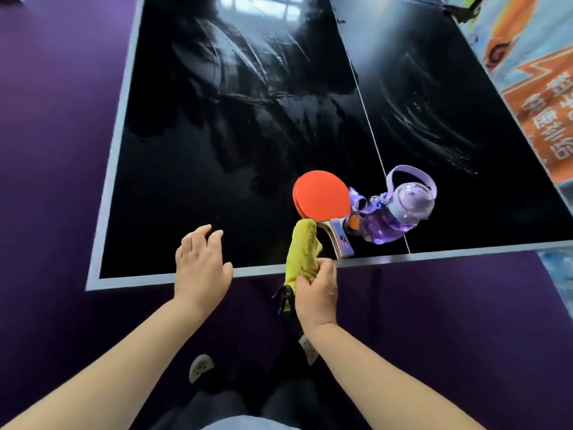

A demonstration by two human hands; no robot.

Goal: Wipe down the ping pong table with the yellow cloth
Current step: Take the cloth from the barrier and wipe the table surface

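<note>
The ping pong table (235, 150) has a glossy black top with a pale border and shows curved wipe streaks. My right hand (316, 293) grips the yellow cloth (302, 252) at the table's near edge; the cloth's free end lies on the top and touches the paddle. My left hand (201, 265) hovers with fingers spread over the near edge, to the left of the cloth, holding nothing.
A red paddle (321, 200) lies near the front edge by the white centre line. A purple water bottle (400, 212) lies on its side right of it. Purple floor surrounds the table. A colourful banner (533, 72) stands at the right.
</note>
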